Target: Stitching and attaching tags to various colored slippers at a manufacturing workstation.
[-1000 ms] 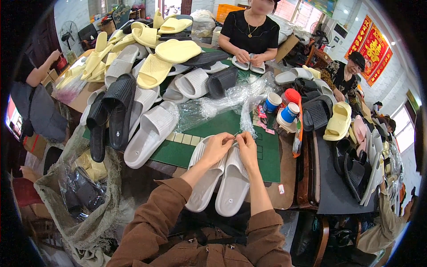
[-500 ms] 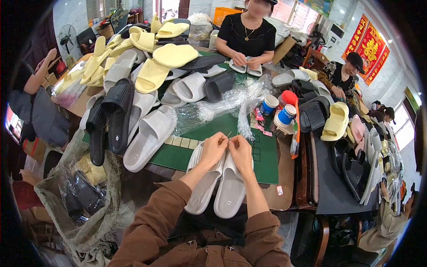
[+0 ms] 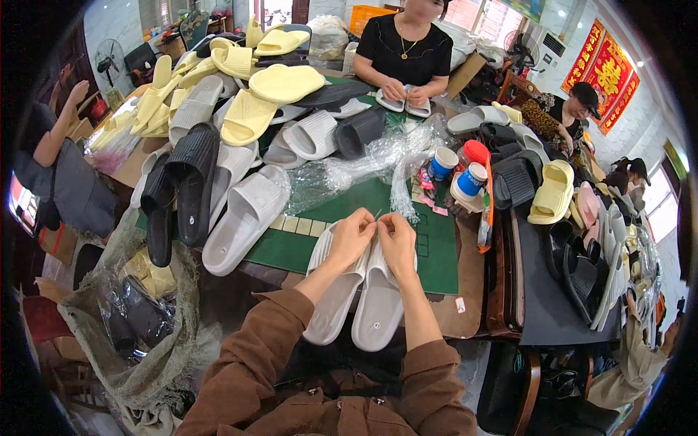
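A pair of light grey slide slippers lies side by side at the near table edge, heels toward me. Above their straps, my left hand and my right hand meet with fingertips pinched. A short, thin strand sticks up between the fingertips; it looks like part of a plastic tie, and both hands seem to grip it. The fingers hide its lower part and whether it passes through the slippers. Just beyond lies a bunch of clear thin strands on the green mat.
Yellow, grey and black slippers are piled at the left. Cups and an orange-edged packet stand at the right, near more slippers. Across the table a person handles grey slippers. A woven sack sits lower left.
My hands stay pinched together above the slippers, with slight finger movement and a small upward shift in the picture. The strand's visible end has changed angle a little.
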The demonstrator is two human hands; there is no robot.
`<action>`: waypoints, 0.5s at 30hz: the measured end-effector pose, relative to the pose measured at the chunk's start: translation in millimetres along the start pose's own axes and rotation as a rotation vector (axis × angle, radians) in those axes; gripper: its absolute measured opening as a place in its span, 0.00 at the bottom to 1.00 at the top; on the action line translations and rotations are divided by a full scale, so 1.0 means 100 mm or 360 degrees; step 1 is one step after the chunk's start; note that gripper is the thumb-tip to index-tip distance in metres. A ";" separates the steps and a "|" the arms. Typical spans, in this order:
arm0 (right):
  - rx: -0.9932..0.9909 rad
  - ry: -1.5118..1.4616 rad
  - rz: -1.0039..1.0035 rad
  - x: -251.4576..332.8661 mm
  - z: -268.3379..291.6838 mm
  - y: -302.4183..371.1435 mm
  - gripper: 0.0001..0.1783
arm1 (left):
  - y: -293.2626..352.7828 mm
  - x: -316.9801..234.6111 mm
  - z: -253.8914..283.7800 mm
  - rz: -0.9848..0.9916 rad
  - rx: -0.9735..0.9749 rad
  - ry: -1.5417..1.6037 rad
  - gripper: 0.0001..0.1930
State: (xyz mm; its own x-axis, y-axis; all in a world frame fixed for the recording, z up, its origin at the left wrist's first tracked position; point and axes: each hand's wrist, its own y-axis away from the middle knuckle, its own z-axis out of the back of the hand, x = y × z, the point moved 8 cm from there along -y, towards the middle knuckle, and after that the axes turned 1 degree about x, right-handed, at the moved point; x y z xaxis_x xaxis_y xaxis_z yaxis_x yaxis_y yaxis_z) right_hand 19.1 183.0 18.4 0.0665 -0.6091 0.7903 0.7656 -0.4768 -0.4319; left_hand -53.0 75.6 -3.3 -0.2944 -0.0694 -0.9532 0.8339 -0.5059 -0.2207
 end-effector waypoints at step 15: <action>-0.0225 0.0041 0.0117 0.14 0.11 0.03 0.03 | 0.00 0.02 -0.02 0.0006 -0.0027 0.0066 0.06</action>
State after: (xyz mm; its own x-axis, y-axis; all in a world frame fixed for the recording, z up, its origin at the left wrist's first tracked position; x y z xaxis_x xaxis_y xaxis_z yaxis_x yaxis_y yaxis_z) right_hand 29.0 180.1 32.6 0.1013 -0.6608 0.7437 0.6612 -0.5138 -0.5467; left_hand -52.5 77.1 -5.2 -0.2718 -0.0358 -0.9617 0.8429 -0.4910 -0.2200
